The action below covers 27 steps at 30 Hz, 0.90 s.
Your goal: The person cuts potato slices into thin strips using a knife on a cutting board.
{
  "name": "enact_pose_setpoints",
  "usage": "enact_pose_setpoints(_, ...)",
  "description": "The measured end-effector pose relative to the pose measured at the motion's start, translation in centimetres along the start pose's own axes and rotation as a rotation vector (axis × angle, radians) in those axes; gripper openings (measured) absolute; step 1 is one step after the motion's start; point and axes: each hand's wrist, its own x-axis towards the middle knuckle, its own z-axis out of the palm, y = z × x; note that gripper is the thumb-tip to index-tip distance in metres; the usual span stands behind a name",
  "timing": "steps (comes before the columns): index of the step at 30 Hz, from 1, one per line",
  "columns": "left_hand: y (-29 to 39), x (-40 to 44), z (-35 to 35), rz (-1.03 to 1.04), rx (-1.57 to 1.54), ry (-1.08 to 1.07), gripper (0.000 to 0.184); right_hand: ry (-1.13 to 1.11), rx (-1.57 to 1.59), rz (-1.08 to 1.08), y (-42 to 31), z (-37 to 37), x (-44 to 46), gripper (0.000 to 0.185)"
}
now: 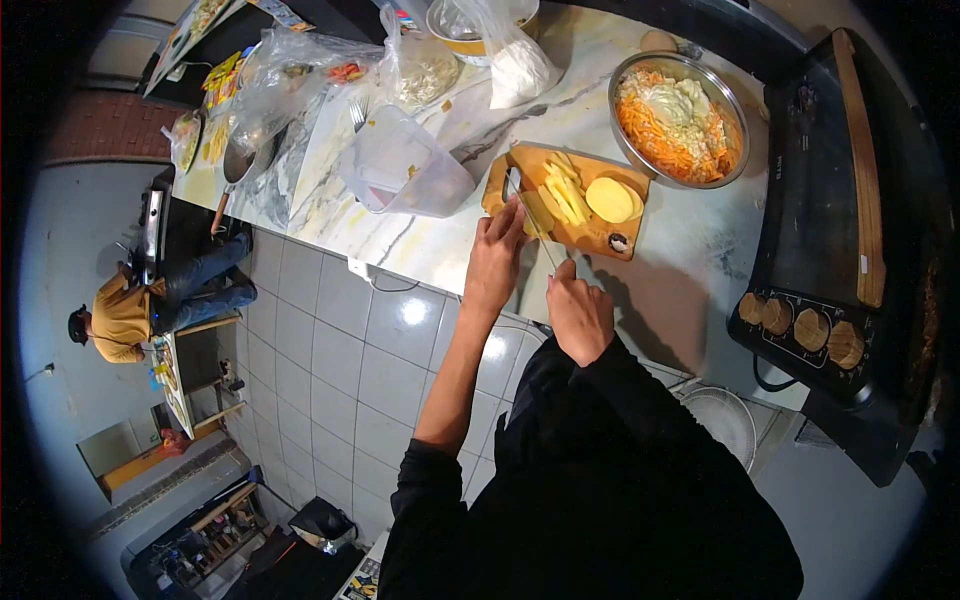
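Observation:
A wooden cutting board (592,238) lies on the marble counter, with cut yellow sticks (563,193) in its middle and round yellow slices (613,200) at its right. My right hand (580,312) is closed around the handle of a knife (531,215), whose blade reaches over the left part of the board. My left hand (496,258) is beside the blade at the board's lower left edge, its fingertips pressed together on a yellow piece (537,214) that they partly hide.
A steel bowl (745,135) of shredded orange and pale food stands behind the board. Left of it are a clear plastic container (405,165) and plastic bags (520,65). A black oven (815,220) stands right. Another person (125,315) sits far left.

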Motion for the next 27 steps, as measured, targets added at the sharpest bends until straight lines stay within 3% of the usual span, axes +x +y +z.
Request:
enact_pose_setpoints(6, -0.4, 0.2, 0.0, 0.075, 0.059, 0.011, 0.050, -0.020, 0.000, -0.013, 0.0, -1.1, 0.1, 0.025)
enact_pose_setpoints(11, -0.4, 0.0, 0.1, 0.005, 0.024, -0.023, 0.050, -0.005, -0.003, -0.011, 0.3, -0.3, 0.2, 0.027)
enact_pose_setpoints(16, -0.3, 0.1, -0.1, -0.006, -0.020, -0.010, 0.050, 0.168, -0.099, -0.038, 0.5, 1.9, 0.8, 0.026)
enact_pose_setpoints(27, -1.5, 0.9, 0.3, 0.030, -0.017, 0.044, 0.049, 0.222, -0.015, -0.096, 0.8, 3.5, 2.4, 0.026)
